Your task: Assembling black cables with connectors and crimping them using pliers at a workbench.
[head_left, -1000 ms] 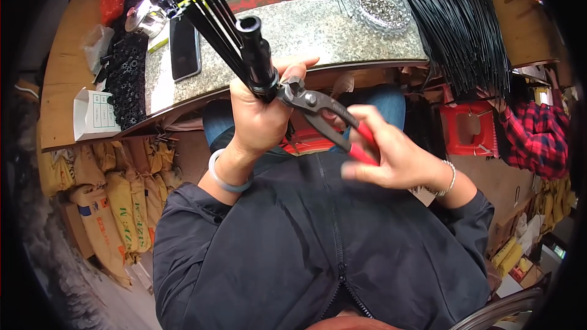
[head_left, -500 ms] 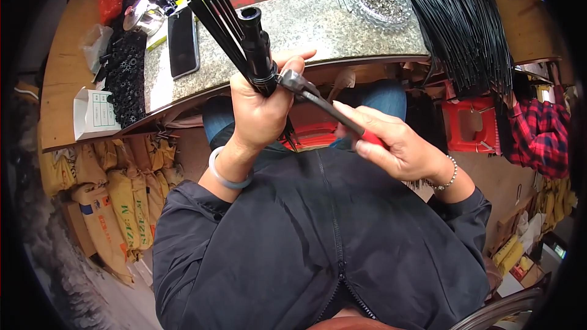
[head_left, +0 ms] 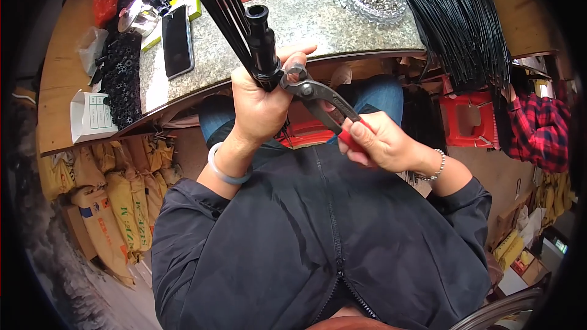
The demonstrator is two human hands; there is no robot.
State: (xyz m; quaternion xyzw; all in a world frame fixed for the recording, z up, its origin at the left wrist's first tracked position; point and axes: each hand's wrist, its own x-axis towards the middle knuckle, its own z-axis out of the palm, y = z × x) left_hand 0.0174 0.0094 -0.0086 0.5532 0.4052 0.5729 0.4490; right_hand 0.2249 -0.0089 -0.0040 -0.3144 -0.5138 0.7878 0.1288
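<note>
Above the left grip [head_left: 262,113] rises its clasped black tube [head_left: 263,46] (right grip [head_left: 391,145] clutches pliers [head_left: 312,91]).

1. We hold a glossy black hollow tube with a stepped outline [head_left: 263,46] in our left hand [head_left: 260,110]; it stands nearly upright, tilted slightly left, its round open mouth uppermost.
2. Beside it, in the same hand, we grip a bundle of slim, straight black rods [head_left: 231,27], which slants up and left, fanning toward pale tips.
3. In our right hand [head_left: 386,146] we hold dark metal pincers with red-covered handles [head_left: 317,94], slanted, their head up-left at the tube's lower end.
</note>
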